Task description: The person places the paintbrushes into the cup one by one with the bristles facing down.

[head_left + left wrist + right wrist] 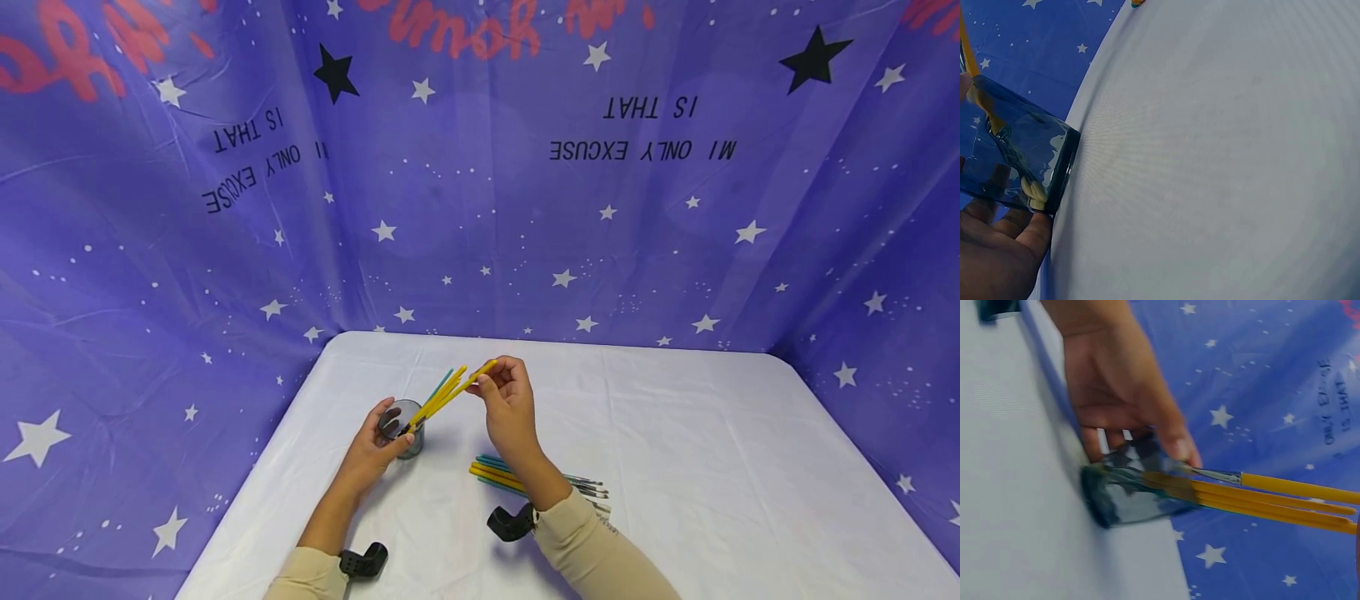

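My left hand (366,457) grips a clear grey-blue glass cup (412,451), fingers on one side and thumb near the rim. In the left wrist view the cup (1029,150) leans, with bristle ends showing through its wall. Several yellow-handled paintbrushes (1272,508) and a teal one stand in it, bristles down. My right hand (513,408) pinches another yellow paintbrush (1297,486) near its handle end. The metal ferrule of that brush is at the cup's mouth, close to the left thumb. Its bristle tip is hard to make out.
A bundle of yellow and teal paintbrushes (498,477) lies on the white-covered table (697,467), below my right forearm, bristles to the right. A purple star-printed curtain (480,208) rises behind the table and along both sides.
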A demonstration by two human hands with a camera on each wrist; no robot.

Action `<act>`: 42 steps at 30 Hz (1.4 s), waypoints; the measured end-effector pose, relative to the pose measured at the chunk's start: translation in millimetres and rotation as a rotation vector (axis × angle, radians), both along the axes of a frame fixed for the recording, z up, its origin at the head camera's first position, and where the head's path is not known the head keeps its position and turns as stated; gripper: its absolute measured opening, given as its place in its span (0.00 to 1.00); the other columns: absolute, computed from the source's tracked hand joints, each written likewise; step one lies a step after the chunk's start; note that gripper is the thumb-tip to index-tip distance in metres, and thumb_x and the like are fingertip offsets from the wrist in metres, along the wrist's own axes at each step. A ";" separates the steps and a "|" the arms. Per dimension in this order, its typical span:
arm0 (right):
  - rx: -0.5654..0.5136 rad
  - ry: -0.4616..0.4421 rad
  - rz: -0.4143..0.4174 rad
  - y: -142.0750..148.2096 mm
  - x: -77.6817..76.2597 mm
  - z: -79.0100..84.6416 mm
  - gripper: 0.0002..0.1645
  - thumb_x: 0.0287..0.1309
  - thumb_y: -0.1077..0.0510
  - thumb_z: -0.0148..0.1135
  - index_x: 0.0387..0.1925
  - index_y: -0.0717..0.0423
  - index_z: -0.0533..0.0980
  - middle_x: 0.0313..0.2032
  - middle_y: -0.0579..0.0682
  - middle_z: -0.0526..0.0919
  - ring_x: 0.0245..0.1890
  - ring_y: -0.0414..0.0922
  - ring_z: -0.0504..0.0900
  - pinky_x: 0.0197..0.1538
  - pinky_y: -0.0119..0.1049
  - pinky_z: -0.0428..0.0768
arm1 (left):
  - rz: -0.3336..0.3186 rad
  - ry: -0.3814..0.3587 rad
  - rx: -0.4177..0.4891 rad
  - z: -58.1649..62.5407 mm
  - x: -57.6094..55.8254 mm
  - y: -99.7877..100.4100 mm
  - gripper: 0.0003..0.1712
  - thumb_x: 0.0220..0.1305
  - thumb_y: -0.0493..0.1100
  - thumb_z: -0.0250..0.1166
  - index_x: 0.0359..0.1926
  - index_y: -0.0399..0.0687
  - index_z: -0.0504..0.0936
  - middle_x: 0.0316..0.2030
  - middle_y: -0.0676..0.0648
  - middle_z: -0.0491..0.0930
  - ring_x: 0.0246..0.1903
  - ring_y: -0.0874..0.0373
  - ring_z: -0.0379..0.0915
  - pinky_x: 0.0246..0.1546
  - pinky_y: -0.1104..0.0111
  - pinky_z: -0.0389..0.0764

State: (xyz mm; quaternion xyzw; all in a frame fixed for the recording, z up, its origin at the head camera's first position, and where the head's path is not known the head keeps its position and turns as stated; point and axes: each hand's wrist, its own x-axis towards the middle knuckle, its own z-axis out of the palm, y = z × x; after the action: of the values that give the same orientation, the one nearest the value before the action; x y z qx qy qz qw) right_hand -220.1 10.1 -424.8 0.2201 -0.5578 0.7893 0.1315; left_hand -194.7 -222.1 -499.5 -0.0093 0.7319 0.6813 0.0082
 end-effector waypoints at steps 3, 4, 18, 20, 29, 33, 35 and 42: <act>0.017 -0.026 0.010 -7.5 2.4 -6.2 0.11 0.70 0.68 0.54 0.49 0.68 0.64 0.43 0.60 0.71 0.46 0.54 0.78 0.50 0.41 0.82 | 0.005 -0.001 -0.012 -1.4 -0.4 -0.3 0.46 0.62 0.34 0.68 0.76 0.47 0.53 0.72 0.37 0.59 0.71 0.40 0.54 0.67 0.55 0.61; 0.019 -0.036 0.015 -9.9 3.1 -8.0 0.11 0.70 0.68 0.54 0.49 0.68 0.64 0.43 0.60 0.71 0.46 0.53 0.78 0.50 0.40 0.82 | 0.007 -0.001 -0.015 -1.9 -0.5 -0.2 0.47 0.62 0.34 0.68 0.76 0.47 0.53 0.72 0.37 0.59 0.71 0.40 0.54 0.67 0.53 0.60; 0.261 -0.205 0.030 -27.9 -2.1 -28.7 0.07 0.67 0.70 0.57 0.44 0.65 0.68 0.40 0.57 0.75 0.42 0.49 0.80 0.43 0.36 0.82 | 0.009 0.013 -0.006 -2.5 0.5 0.7 0.47 0.61 0.35 0.69 0.75 0.45 0.53 0.72 0.36 0.59 0.71 0.38 0.53 0.66 0.51 0.62; 0.333 -0.206 0.022 -28.1 -2.7 -31.8 0.07 0.67 0.68 0.58 0.43 0.64 0.70 0.39 0.55 0.77 0.41 0.47 0.80 0.41 0.35 0.82 | 0.010 0.018 -0.006 -2.8 0.3 0.8 0.47 0.61 0.34 0.68 0.75 0.44 0.53 0.71 0.35 0.59 0.71 0.38 0.53 0.66 0.51 0.62; 0.709 -0.165 0.073 -7.1 -6.7 -46.6 0.05 0.67 0.61 0.60 0.43 0.55 0.75 0.40 0.47 0.80 0.42 0.43 0.78 0.46 0.40 0.77 | 0.007 -0.003 -0.009 -2.0 0.3 -0.4 0.47 0.62 0.35 0.69 0.76 0.47 0.53 0.72 0.37 0.58 0.71 0.40 0.54 0.66 0.55 0.63; 0.904 -0.117 0.135 11.9 -13.4 -54.0 0.08 0.68 0.59 0.60 0.46 0.56 0.75 0.41 0.44 0.79 0.42 0.42 0.77 0.45 0.40 0.77 | 0.009 -0.008 -0.017 -0.9 0.9 -0.8 0.47 0.62 0.35 0.69 0.76 0.47 0.53 0.72 0.36 0.58 0.71 0.40 0.54 0.66 0.53 0.61; 0.974 -0.104 0.161 21.1 -16.9 -56.6 0.09 0.68 0.60 0.60 0.47 0.56 0.76 0.41 0.43 0.79 0.41 0.41 0.78 0.44 0.39 0.77 | 0.005 -0.009 -0.011 -0.3 0.6 -0.5 0.47 0.62 0.34 0.68 0.76 0.48 0.53 0.72 0.37 0.58 0.71 0.40 0.53 0.67 0.52 0.61; 1.157 -0.070 0.220 44.3 -25.3 -59.2 0.06 0.67 0.63 0.60 0.44 0.56 0.78 0.37 0.43 0.78 0.37 0.40 0.76 0.41 0.36 0.76 | 0.008 -0.013 -0.014 -0.1 -0.5 0.7 0.47 0.62 0.35 0.68 0.76 0.48 0.53 0.72 0.37 0.58 0.71 0.40 0.54 0.67 0.53 0.61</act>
State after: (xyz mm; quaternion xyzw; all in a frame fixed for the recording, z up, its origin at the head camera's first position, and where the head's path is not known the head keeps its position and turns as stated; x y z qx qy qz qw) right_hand -245.3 54.4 -484.0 0.2864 -0.8757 0.3727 -0.1108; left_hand -195.2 -221.3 -499.6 -0.0168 0.7364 0.6762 0.0103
